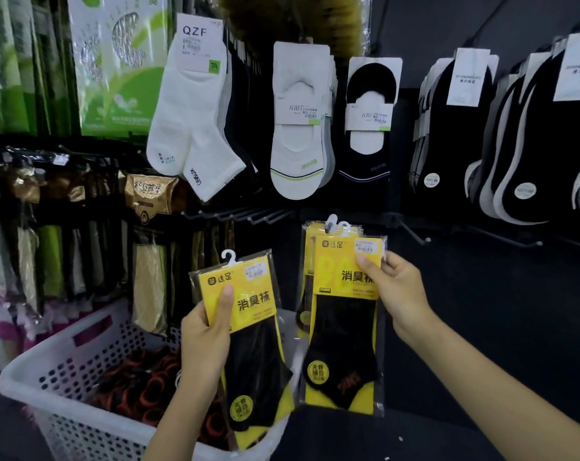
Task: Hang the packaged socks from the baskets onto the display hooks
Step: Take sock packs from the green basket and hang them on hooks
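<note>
Left hand (204, 331) gripping tilted sock pack (253, 306), right hand (398, 291) pinching second pack (345, 327)

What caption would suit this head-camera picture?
Left hand holds one sock pack, right hand another, by bare hooks near a basket.

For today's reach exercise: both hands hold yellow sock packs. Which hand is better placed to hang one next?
Likely the right hand: its packs sit higher, hangers level with the empty hooks. The left hand holds its pack lower, above the basket.
</note>
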A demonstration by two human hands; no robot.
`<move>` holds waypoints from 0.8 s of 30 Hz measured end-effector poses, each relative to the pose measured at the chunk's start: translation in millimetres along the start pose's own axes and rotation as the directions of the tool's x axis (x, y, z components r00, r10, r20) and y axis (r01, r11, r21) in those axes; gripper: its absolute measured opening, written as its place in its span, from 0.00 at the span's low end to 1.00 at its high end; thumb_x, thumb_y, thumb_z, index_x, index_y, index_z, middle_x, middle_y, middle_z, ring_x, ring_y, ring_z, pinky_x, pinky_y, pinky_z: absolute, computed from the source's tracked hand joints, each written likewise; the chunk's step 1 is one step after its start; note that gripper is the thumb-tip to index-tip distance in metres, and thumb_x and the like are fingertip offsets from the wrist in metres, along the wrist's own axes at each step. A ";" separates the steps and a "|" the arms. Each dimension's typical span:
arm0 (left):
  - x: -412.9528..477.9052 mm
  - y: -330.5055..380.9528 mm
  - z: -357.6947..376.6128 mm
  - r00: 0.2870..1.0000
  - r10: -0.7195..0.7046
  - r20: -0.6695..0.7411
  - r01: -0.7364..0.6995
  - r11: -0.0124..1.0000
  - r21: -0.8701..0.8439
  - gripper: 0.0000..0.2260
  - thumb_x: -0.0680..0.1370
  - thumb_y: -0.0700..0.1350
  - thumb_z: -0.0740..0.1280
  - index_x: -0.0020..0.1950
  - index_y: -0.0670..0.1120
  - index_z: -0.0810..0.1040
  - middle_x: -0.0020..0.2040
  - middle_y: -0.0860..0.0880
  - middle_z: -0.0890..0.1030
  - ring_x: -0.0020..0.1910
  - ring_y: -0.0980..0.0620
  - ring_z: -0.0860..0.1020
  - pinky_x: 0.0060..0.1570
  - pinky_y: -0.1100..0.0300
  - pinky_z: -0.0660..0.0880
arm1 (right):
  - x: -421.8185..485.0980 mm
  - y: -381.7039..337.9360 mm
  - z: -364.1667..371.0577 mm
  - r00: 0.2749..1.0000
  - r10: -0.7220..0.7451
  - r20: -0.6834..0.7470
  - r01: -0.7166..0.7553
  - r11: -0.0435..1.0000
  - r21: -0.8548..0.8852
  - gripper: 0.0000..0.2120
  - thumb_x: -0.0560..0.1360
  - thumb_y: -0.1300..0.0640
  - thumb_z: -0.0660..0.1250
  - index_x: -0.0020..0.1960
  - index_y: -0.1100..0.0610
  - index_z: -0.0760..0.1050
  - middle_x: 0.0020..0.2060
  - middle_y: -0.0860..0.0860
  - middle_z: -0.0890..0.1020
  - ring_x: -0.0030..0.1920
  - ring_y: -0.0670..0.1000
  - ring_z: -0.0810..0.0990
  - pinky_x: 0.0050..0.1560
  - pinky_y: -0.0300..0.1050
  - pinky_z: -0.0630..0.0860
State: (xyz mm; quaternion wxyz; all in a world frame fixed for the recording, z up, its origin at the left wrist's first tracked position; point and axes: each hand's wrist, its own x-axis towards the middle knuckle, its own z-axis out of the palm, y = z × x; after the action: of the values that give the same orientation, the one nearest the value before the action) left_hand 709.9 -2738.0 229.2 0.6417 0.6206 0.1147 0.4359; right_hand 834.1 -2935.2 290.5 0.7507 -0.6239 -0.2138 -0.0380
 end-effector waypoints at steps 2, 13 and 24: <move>4.1 0.7 -6.9 1.000 0.005 -0.023 -0.005 1.000 0.006 0.14 0.73 0.60 0.62 0.44 0.52 0.82 0.42 0.56 0.85 0.41 0.60 0.83 0.35 0.68 0.77 | 11.3 1.8 8.0 1.000 -0.016 0.027 0.017 0.999 -0.032 0.05 0.75 0.59 0.68 0.49 0.51 0.79 0.39 0.44 0.86 0.41 0.41 0.84 0.34 0.31 0.77; 6.2 -2.3 -4.7 1.000 -0.029 0.000 0.029 0.999 0.022 0.15 0.71 0.61 0.63 0.43 0.53 0.82 0.40 0.57 0.85 0.41 0.61 0.83 0.38 0.68 0.75 | 50.7 46.5 22.7 0.948 0.105 -0.301 -0.150 0.980 -0.131 0.12 0.72 0.54 0.72 0.52 0.58 0.75 0.48 0.52 0.81 0.46 0.48 0.79 0.41 0.36 0.73; -10.4 -13.6 35.8 0.981 -0.058 0.183 0.059 0.998 0.000 0.17 0.70 0.60 0.64 0.48 0.50 0.81 0.42 0.54 0.86 0.42 0.58 0.84 0.37 0.70 0.77 | -42.3 41.2 23.1 0.978 0.139 0.154 -0.125 0.987 -0.099 0.14 0.73 0.45 0.65 0.53 0.52 0.78 0.48 0.48 0.84 0.50 0.44 0.81 0.47 0.36 0.77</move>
State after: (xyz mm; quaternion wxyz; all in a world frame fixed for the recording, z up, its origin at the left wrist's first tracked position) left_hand 734.0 -2768.2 220.2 0.6637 0.6526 0.0720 0.3584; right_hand 802.8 -2913.0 240.0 0.7036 -0.6704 -0.2297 0.0530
